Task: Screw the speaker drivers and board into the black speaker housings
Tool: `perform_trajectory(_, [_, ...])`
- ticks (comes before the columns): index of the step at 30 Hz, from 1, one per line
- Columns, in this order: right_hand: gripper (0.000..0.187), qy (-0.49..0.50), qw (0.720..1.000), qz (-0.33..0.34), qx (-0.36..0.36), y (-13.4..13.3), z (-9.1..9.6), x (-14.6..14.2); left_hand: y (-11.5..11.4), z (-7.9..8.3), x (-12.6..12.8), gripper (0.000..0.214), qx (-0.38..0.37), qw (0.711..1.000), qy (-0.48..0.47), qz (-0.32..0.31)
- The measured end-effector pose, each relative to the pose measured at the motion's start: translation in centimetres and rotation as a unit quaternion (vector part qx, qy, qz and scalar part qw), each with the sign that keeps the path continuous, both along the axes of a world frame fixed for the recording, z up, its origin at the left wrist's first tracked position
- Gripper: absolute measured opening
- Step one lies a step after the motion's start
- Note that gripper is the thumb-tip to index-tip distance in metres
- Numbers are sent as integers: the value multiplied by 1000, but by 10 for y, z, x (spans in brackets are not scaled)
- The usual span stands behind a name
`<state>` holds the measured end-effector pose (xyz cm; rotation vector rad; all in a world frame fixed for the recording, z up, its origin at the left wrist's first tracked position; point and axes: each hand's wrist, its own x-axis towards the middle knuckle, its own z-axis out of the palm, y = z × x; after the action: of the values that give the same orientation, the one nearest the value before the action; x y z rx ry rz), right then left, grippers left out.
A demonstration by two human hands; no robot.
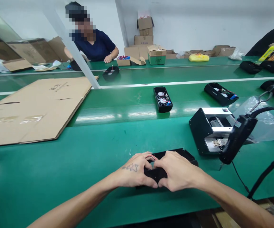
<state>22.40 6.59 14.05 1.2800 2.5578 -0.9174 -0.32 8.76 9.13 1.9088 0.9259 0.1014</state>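
A black speaker housing [155, 174] lies on the green bench in front of me, its long side facing me. My left hand [135, 171] grips the housing's left part, with the fingers bent over into it and the thumb against the near wall. From the right, my right hand [178, 171] clasps the same wall, its thumb tip close to the left one. Red and white wires [151, 156] loop up beside the left fingers. What the fingertips touch inside is hidden by my hands.
A black electric screwdriver [239, 139] hangs at the right, before a screw feeder [210, 129]. Open speaker housings [163, 99] with wires sit on the conveyor [127, 101]. Flat cardboard [37, 110] covers the left. Across the belt are a person [96, 46] and a green-brown carton [157, 55].
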Motion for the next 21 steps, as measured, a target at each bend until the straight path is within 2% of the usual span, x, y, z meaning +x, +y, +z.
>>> perform_trajectory(6, [20, -6, 1000, 11, 17, -3, -11, -2, 2, 0, 1, 48, 4, 1000, -11, -12])
perform_trajectory(11, [28, -11, 1000, 4, 19, -11, -9, -3, -4, 7, 4, 27, 16, 999, 33, -9])
perform_trajectory(12, [28, 5, 1000, 3, 27, -16, -8, -1, -8, 8, 4, 25, 21, 999, 43, -7])
perform_trajectory(14, [31, 118, 991, -14, 61, -33, -8, 10, -21, 5, 4, 24, 47, 997, 63, -13])
perform_trajectory(15, [34, 196, 975, -39, 97, -43, -9, 19, -29, 0, 4, 23, 74, 994, 71, -25])
perform_trajectory(16, [41, 277, 946, -77, 148, -54, -10, 30, -40, -7, 3, 23, 116, 990, 75, -41])
perform_trajectory(18, [46, 336, 871, -209, 291, -73, -14, 57, -63, -25, 1, 21, 240, 967, 58, -64])
perform_trajectory(19, [47, 341, 818, -288, 363, -79, -17, 72, -74, -34, 0, 19, 315, 946, 35, -64])
perform_trajectory(21, [51, 337, 693, -425, 474, -83, -25, 103, -92, -49, 0, 17, 447, 894, -6, -38])
